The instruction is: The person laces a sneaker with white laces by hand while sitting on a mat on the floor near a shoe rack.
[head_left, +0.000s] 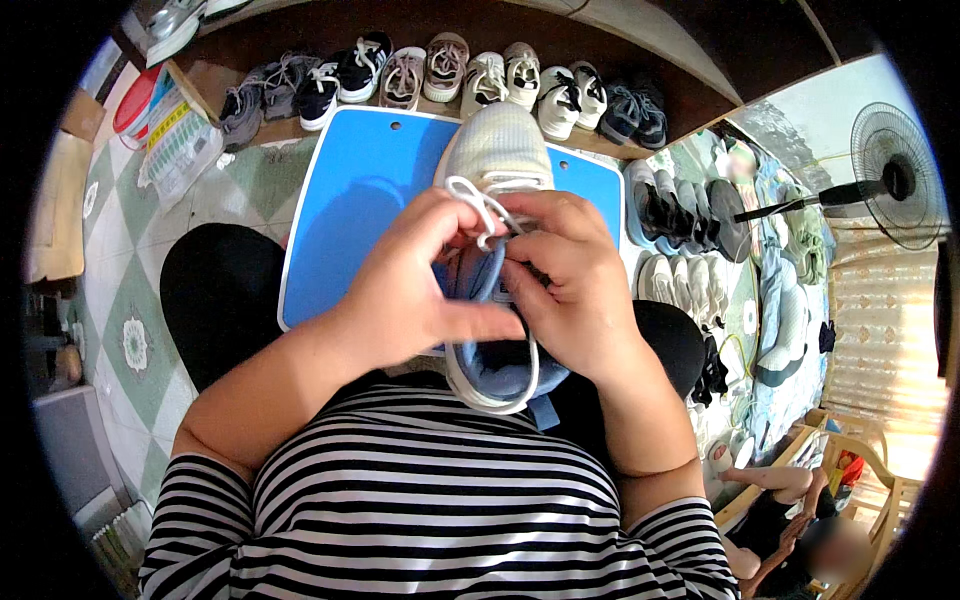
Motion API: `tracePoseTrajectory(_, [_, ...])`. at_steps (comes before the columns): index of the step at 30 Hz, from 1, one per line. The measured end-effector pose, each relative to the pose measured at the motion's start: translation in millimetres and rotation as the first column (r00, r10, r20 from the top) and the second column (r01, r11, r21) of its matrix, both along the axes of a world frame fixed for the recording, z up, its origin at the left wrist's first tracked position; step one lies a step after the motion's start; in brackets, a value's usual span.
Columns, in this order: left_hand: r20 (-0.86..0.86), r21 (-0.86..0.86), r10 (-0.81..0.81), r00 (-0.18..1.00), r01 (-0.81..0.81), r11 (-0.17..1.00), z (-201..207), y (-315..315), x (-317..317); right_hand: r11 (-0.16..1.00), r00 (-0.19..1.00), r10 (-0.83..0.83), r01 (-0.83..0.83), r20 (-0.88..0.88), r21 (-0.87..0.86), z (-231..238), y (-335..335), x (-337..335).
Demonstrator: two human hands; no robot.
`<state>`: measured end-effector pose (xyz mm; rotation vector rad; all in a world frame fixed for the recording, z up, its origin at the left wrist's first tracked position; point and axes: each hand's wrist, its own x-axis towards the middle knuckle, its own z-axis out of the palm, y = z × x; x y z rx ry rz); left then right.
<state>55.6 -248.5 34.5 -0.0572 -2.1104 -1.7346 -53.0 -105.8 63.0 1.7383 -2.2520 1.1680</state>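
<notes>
A cream sneaker (pixel 497 145) with a blue lining lies with its toe pointing away from me, its heel close to my striped shirt. The white shoelace (pixel 470 192) loops up above the tongue. My left hand (pixel 425 262) pinches the lace from the left side, its thumb stretched across the shoe's opening. From the right, my right hand (pixel 568 285) has its fingers closed on the lace near the same spot. One length of lace hangs down over the opening toward the heel. My fingers hide the eyelets and part of the tongue.
Under the shoe is a blue board (pixel 345 195) with a white rim. Beyond it, several pairs of sneakers (pixel 445 66) line a shelf. More shoes (pixel 672 210) stand on the right, near a fan (pixel 893 180). Another person (pixel 775 520) sits at the lower right.
</notes>
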Motion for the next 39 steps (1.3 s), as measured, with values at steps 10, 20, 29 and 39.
tracePoseTrajectory(10, [0.021, -0.225, 0.227, 0.974, -0.216, 0.95, -8, 2, 1, 0.831, 0.461, 0.458, 0.081, 0.76, -0.55, 8, 17, -2])
tracePoseTrajectory(20, [-0.013, -0.196, 0.209, 0.978, -0.207, 0.958, -8, 8, 2, 0.923, 0.848, -0.107, 0.279, 0.52, -0.265, 33, 34, -12])
tracePoseTrajectory(29, [-0.098, -0.286, 0.27, 0.958, -0.287, 0.914, -8, 7, 0, 0.938, 0.985, -0.175, 0.171, -0.014, 0.301, 42, 40, -11])
tracePoseTrajectory(39, [-0.258, -0.406, 0.295, 0.92, -0.38, 0.831, -7, 9, -1, 0.616, 0.4, 0.766, -0.679, 0.503, -0.399, 75, 75, -20])
